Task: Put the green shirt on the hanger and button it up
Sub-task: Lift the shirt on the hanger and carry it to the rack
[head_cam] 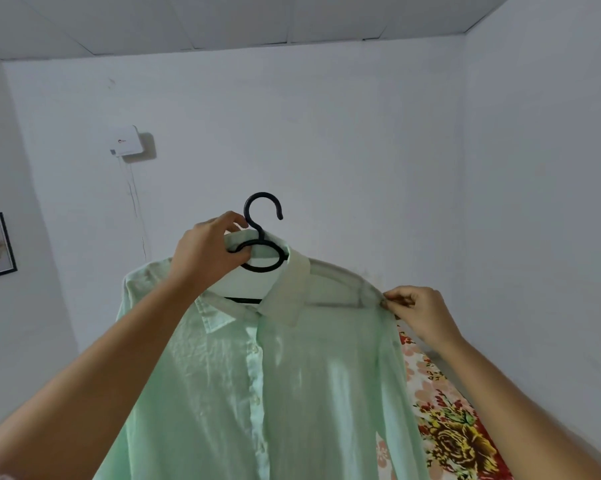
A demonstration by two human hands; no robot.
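The pale green, thin woven shirt (292, 393) fills the lower centre of the frame, draped on a black plastic hanger (259, 232); the left hand (205, 254) grips the hanger's neck; the right hand (420, 313) pinches the shoulder seam at centre right; it looks light, limp and liable to slide, so hold it by the placket edges; a floral bed (458, 438) lies beyond.

open air above hanger (262, 233), bed (458, 441) below right

text: none legible | wall box (127, 142): red mark, unreadable
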